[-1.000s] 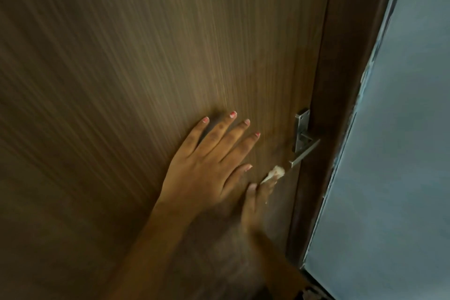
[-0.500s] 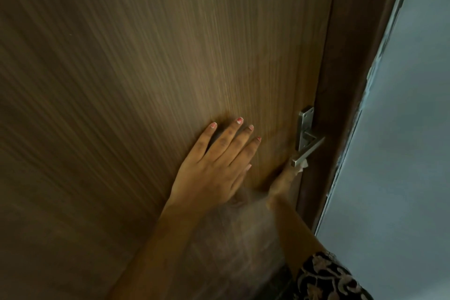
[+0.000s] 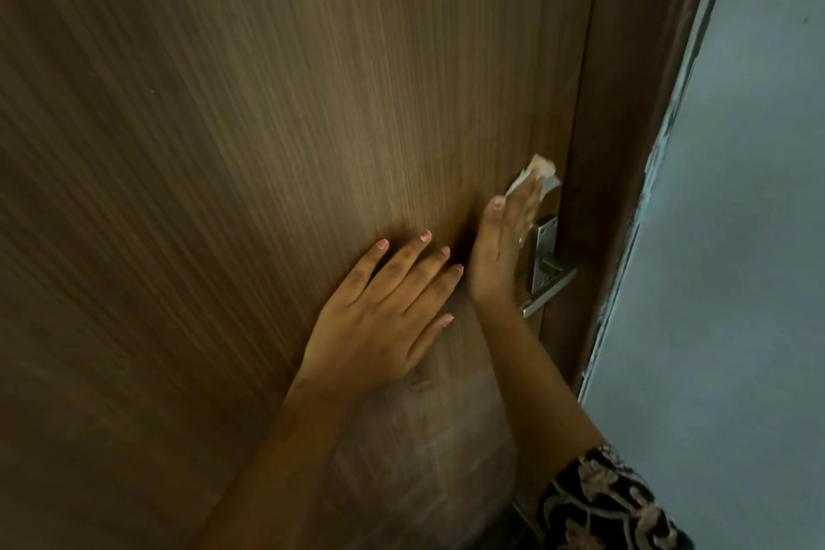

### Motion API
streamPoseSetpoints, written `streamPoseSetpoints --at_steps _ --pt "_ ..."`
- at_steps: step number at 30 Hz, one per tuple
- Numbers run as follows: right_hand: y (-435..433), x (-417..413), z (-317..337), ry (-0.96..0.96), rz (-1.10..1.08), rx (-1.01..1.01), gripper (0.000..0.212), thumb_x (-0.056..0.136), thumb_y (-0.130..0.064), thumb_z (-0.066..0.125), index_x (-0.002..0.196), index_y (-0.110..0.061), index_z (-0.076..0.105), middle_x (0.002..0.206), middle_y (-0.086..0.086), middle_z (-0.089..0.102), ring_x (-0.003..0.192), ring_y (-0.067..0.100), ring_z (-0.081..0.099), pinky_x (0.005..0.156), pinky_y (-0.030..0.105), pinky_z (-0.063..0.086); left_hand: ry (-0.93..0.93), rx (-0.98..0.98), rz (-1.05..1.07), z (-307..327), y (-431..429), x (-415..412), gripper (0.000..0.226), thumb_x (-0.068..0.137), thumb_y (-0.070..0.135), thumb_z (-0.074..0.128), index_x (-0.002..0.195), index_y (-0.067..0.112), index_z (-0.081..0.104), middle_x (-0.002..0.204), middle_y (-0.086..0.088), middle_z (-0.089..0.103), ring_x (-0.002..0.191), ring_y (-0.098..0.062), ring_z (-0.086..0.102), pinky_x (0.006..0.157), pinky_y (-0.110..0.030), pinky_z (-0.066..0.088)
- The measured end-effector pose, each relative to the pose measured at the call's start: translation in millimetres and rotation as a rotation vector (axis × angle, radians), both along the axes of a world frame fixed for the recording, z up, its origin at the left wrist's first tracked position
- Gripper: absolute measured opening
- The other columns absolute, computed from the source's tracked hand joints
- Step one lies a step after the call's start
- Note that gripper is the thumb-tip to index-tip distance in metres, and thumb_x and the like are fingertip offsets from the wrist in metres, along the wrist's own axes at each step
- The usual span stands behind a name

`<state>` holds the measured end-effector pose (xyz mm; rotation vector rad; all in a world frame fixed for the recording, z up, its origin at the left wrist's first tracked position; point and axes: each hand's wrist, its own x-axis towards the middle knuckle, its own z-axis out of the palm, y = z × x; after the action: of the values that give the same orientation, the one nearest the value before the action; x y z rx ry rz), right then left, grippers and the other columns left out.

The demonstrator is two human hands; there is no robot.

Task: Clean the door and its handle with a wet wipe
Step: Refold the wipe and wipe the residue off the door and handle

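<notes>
A brown wood-grain door (image 3: 268,147) fills most of the view. Its silver lever handle (image 3: 547,277) sits on a metal plate near the right edge. My left hand (image 3: 384,317) lies flat on the door, fingers spread, just left of the handle. My right hand (image 3: 500,250) presses a crumpled white wet wipe (image 3: 533,176) against the door just above the handle plate; the wipe sticks out past my fingertips. The palm covers part of the plate's left side.
A dark brown door frame (image 3: 625,147) runs down the right of the door. Beyond it is a pale blue-grey wall (image 3: 736,281). My patterned black sleeve (image 3: 602,505) shows at the bottom right.
My right hand with the wipe has moved from below the lever up to the door surface above the handle plate. My left hand has stayed flat on the door.
</notes>
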<state>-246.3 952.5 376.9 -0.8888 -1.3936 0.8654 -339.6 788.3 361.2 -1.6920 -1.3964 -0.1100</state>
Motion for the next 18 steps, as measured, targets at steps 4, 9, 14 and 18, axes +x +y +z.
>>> streamPoseSetpoints --at_steps 4,9,14,18 --pt "-21 -4 -18 0.044 0.020 0.104 0.092 0.078 -0.077 0.004 0.148 -0.018 -0.007 0.159 0.002 -0.010 0.144 0.012 -0.011 0.117 0.031 -0.009 -0.056 -0.010 -0.027 3 -3 3 0.045 0.100 0.042 0.039 0.138 0.019 0.051 0.141 -0.002 0.052 0.137 -0.021 0.038 0.114 -0.041 0.024" --pt "-34 -4 -61 0.062 0.059 0.028 0.086 0.079 -0.079 0.009 0.147 -0.030 -0.009 0.158 -0.007 -0.012 0.142 0.002 -0.011 0.119 0.034 -0.004 -0.196 -0.002 -0.037 8 -2 13 0.044 0.100 0.040 0.038 0.136 0.021 0.053 0.140 -0.002 0.053 0.139 -0.020 0.036 0.115 -0.043 0.023" --pt "-65 7 -94 -0.124 0.095 -0.112 0.101 0.063 -0.088 -0.009 0.142 -0.025 -0.007 0.157 0.014 -0.006 0.145 0.031 -0.006 0.118 0.054 0.002 -0.251 -0.024 -0.054 8 6 21 0.044 0.098 0.040 0.039 0.135 0.021 0.055 0.141 -0.002 0.053 0.140 -0.020 0.034 0.116 -0.044 0.021" --pt "-48 1 -64 0.119 0.117 -0.172 0.075 0.087 -0.066 0.014 0.149 -0.027 0.000 0.159 -0.003 -0.002 0.146 0.012 -0.001 0.120 0.042 0.004 -0.298 -0.028 -0.068 7 12 22 0.043 0.097 0.039 0.040 0.134 0.021 0.055 0.141 -0.002 0.052 0.140 -0.021 0.034 0.115 -0.044 0.022"
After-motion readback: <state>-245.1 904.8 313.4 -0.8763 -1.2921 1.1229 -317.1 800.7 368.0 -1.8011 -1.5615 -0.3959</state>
